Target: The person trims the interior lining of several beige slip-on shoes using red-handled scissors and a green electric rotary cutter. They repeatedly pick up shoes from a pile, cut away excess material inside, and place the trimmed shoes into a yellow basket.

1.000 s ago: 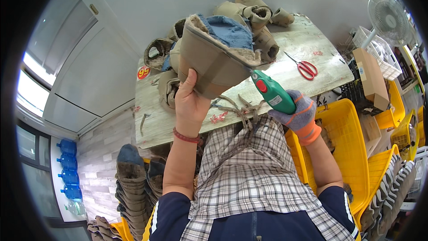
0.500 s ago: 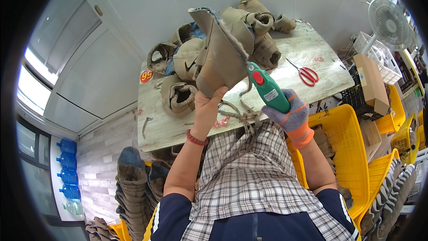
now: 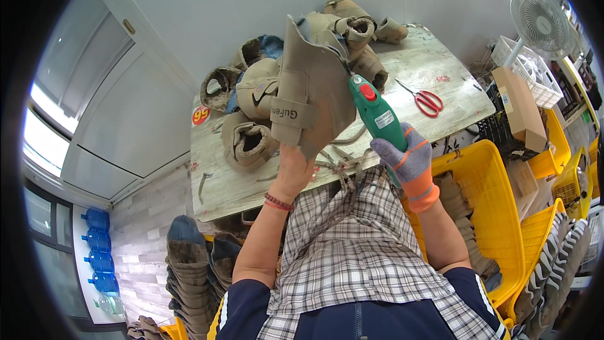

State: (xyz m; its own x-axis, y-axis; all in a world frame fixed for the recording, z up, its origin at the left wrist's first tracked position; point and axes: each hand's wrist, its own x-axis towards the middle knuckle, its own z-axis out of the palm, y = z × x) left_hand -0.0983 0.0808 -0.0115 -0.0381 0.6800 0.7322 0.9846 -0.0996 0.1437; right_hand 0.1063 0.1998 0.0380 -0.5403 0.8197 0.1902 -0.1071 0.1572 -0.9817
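Gripping a tan shoe upper (image 3: 330, 101) by its lower end, the bare left hand (image 3: 294, 173) holds it up over the table (image 3: 434, 63). To its right, the gloved right hand (image 3: 414, 162) wraps around a green handheld tool (image 3: 380, 116), whose tip points at the upper's right edge; contact there is too small to make out. Beyond the left hand sits a pile of tan uppers (image 3: 255, 88); past the right hand lie red-handled scissors (image 3: 419, 95), and right of its wrist stands a yellow basket (image 3: 494, 176).
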